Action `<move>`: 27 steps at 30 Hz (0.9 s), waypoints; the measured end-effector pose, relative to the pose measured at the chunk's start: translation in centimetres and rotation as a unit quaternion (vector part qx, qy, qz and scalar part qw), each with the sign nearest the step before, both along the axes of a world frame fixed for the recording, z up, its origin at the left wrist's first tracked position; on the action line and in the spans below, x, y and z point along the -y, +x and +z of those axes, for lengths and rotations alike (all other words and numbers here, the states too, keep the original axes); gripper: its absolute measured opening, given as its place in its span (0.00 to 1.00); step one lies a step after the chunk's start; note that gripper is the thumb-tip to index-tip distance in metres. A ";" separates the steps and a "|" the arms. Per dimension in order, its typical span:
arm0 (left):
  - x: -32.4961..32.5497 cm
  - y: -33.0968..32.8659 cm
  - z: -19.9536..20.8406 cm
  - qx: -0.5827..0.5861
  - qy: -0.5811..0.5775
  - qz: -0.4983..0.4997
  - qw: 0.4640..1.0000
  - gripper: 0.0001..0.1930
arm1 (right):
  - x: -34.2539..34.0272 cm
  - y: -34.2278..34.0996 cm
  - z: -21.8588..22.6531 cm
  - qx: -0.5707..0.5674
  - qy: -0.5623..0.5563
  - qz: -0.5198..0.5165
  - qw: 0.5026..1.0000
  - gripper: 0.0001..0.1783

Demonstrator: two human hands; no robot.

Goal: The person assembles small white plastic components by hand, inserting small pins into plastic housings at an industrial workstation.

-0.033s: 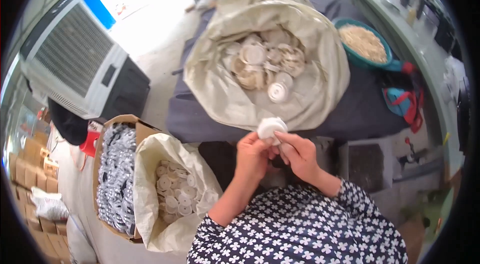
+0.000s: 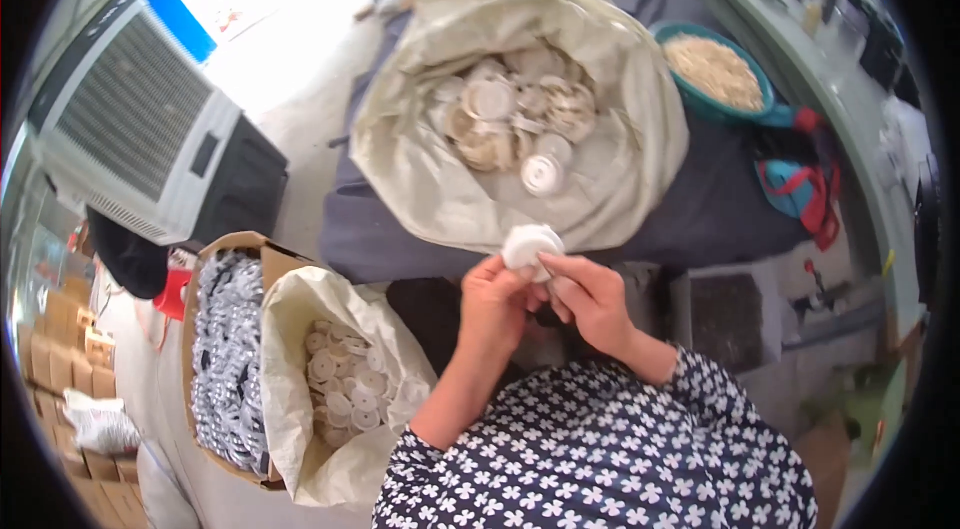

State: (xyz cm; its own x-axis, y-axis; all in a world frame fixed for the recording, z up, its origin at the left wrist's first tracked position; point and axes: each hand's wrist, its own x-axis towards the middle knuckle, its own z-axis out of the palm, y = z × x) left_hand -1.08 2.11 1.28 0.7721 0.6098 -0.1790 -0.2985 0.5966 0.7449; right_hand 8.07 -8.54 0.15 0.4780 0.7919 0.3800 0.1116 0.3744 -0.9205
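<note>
L fingers [image 2: 514, 280] & R fingers [image 2: 580, 272] still pinched on wht disc [image 2: 529, 243]; view shifted slightly.

The sack [image 2: 385, 164] looks like woven plastic, creased, with a dull sheen; the discs [image 2: 490, 101] inside it, smooth plastic. Just below it, the disc [image 2: 528, 245] is smooth, plastic-looking. Under it, matt cloth [image 2: 725, 194]. Left of it, the cooler [image 2: 125, 114] is plastic, ribbed; lower left, a matt cardboard box [image 2: 285, 266]. Right of it, a smooth plastic basin [image 2: 715, 111].
</note>
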 end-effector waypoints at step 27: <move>1.0 0.6 -4.7 -0.030 0.042 -0.060 0.997 0.16 | 30.4 11.3 -24.1 -0.199 -0.364 -0.566 0.712 0.23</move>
